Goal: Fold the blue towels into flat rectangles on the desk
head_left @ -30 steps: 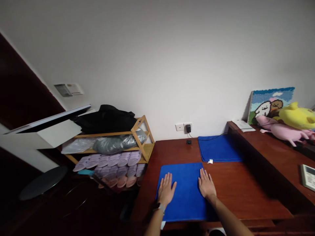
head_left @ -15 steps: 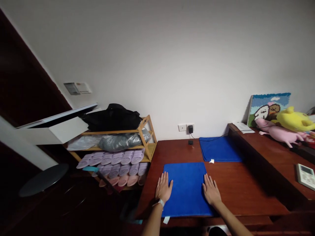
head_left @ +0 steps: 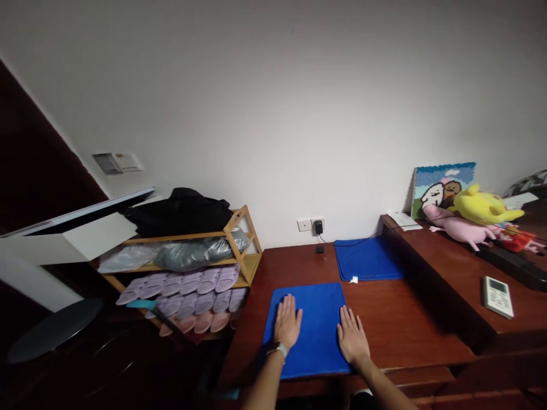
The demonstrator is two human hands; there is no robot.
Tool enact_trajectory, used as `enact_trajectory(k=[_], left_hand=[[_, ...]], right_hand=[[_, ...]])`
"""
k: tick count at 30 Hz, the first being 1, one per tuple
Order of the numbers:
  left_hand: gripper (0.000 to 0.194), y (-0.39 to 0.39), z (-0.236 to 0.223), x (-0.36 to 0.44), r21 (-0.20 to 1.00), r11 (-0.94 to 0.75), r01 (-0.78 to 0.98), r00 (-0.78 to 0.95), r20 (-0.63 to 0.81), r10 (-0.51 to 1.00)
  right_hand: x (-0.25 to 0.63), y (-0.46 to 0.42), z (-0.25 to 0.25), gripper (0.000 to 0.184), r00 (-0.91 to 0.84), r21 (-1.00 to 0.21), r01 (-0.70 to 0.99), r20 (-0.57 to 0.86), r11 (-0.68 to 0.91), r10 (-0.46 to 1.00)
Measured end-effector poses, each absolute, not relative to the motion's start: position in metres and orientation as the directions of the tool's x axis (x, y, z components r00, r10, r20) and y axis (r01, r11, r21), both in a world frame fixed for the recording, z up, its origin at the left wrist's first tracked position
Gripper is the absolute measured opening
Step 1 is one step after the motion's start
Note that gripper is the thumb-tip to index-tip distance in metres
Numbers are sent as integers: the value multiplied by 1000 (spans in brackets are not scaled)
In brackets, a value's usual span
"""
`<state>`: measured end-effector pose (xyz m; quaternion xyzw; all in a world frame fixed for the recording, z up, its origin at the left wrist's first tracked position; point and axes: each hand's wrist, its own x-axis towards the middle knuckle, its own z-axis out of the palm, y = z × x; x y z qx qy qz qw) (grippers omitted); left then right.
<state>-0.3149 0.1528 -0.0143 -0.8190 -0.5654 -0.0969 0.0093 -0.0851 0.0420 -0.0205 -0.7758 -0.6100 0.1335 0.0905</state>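
A blue cloth (head_left: pixel 314 330), flat and squarish, lies near the front edge of the reddish-brown wooden table (head_left: pixel 393 319). My left hand (head_left: pixel 288 323) rests palm down on the cloth's left part, fingers stretched out; a light-coloured watch (head_left: pixel 280 348) is on that wrist. On the cloth's right edge lies my right hand (head_left: pixel 352 335), also flat, with its fingers extended. Neither hand grips anything. Another blue cloth (head_left: pixel 370 260), with a small white tag (head_left: pixel 354 280), lies at the back of the table by the wall.
Left of the table stands a wooden rack (head_left: pixel 248 267) with purple and pink slippers (head_left: pixel 188 282) and a black bag (head_left: pixel 183 210). A raised surface on the right holds plush toys (head_left: pixel 482 208), a picture (head_left: pixel 444 182) and a white keypad device (head_left: pixel 498 296). A black plug (head_left: pixel 318 227) sits in the wall socket.
My left hand has moved right, from the cloth's left edge onto its surface. The right hand stays at the right edge. The camera view has turned slightly right.
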Motion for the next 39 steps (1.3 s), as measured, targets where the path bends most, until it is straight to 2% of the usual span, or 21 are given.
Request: enact_trajectory(k=[4,7,9,14,17,23,31,37,39], left_hand=[[66,112,-29,-233,167,-587,792,568,150,809],[67,95,-36,-223,185,-613,768,607,95,789],[68,96,-37,-248,167,-570,804,568,66,820],[76,110,-35,-351,98,-327,940,324,53,945],[76,110,-33,-383,78,-276,958,271,74,960],[75,102,-28,-378,79,-261,962,254,85,963],[73,104,-31,-377,58,-269,962,260,124,958],[74,109,-30,-383,39,-257,966,255,66,965],[72,108,-29,-377,37,-272,962,267,92,959]], right_hand=[[-84,41,-19,66,197,-314,924,-93,-216,976],[-83,41,-19,66,190,-320,924,-93,-210,977],[-83,42,-20,66,203,-326,919,-92,-222,975],[-86,43,-23,67,223,-314,918,-93,-241,970],[-89,45,-20,66,240,-279,925,-100,-259,966],[-93,42,-9,66,250,-240,931,-130,-275,959],[-97,5,-28,67,259,-298,916,-72,-269,963],[-96,0,-26,66,223,-346,912,-32,-220,974],[-96,0,-24,66,216,-361,907,-44,-218,975]])
